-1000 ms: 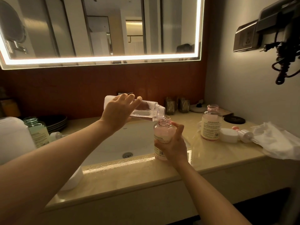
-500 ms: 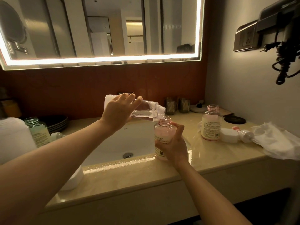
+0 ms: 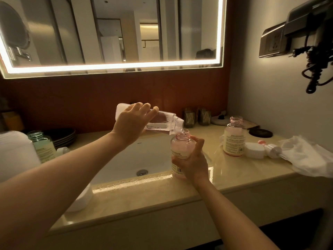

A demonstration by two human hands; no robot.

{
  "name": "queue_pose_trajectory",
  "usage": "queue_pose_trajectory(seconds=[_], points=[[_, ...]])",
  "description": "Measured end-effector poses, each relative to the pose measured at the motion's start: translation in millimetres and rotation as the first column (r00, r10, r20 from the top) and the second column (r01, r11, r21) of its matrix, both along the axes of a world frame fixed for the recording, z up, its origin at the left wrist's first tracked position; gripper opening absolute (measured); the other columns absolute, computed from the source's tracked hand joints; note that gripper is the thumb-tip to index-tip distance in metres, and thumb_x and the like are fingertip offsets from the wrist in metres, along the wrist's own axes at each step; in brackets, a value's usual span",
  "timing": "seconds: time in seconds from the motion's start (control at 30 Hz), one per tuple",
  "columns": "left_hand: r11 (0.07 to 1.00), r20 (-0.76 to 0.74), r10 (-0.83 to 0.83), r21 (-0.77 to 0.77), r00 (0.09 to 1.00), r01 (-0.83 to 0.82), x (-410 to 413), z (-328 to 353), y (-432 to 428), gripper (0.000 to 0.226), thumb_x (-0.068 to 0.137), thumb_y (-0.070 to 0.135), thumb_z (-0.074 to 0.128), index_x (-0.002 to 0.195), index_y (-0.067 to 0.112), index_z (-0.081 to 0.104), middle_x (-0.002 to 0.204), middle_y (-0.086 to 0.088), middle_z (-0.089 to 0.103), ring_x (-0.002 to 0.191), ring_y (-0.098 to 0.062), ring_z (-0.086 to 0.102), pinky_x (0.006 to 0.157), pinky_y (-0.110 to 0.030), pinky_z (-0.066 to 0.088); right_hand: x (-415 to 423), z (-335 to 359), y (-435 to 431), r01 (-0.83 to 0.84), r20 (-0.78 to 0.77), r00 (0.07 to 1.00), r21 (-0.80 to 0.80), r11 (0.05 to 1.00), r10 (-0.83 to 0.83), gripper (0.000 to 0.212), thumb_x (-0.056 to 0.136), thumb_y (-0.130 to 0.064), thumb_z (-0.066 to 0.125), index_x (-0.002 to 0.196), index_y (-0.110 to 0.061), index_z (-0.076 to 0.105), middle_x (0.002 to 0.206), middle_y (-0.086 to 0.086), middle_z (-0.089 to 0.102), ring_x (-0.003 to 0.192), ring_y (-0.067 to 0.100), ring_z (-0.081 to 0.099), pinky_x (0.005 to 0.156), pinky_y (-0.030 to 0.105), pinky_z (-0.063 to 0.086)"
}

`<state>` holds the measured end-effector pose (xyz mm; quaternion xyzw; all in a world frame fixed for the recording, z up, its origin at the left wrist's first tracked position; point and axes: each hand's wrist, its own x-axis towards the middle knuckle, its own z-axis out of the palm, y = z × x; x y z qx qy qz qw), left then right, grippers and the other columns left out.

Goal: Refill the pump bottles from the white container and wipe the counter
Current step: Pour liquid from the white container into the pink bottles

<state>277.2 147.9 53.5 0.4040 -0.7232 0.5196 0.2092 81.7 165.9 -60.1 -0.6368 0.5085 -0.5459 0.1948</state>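
1. The left hand point(image 3: 133, 121) wraps its fingers round the translucent refill container point(image 3: 162, 121). The container is tipped nearly level above the sink basin point(image 3: 126, 159), its mouth just over the neck of the pink pump bottle point(image 3: 180, 147).
2. The right hand point(image 3: 192, 159) grips that bottle's lower body at the basin's right rim.
3. Both look like light, stiff plastic, probably slick where wet, so hold them mid-body, away from the necks.
4. The neck is narrow, so a spill would likely land on the counter point(image 3: 234, 170) or in the basin.
5. Right of the basin stand a second open pink bottle point(image 3: 234, 139), a white cap point(image 3: 255, 150), a pump head point(image 3: 272, 149) and a white cloth point(image 3: 310, 156). The counter between these and the basin should give room to set things down.
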Motion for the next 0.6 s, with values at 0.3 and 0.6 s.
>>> queue_pose_trajectory(seconds=[0.3,0.6], points=[[1.000,0.018,0.010,-0.005,1.000,-0.010,-2.0,3.0,2.4,0.066,0.057,0.009,0.084,0.113,0.014,0.050,0.096,-0.009,0.064,0.080,-0.024,0.063,0.066,-0.031,0.055,-0.4,0.1,-1.0,0.006,-0.017,1.000,-0.015,1.000,-0.006,0.082,0.064,-0.027,0.080,0.111,-0.042,0.015,0.129,0.003,0.046,0.111,0.025,0.053,0.084,0.045,0.053],[1.000,0.030,0.024,0.010,0.999,-0.025,-5.1,7.6,8.2,0.062,0.056,0.003,0.083,0.112,0.011,0.057,0.097,-0.011,0.065,0.082,-0.026,0.064,0.069,-0.033,0.055,-0.9,-2.1,-2.3,0.014,-0.048,0.999,-0.028,1.000,-0.015,0.086,0.065,-0.028,0.081,0.121,-0.032,0.015,0.132,0.002,0.044,0.114,0.023,0.053,0.085,0.039,0.054]])
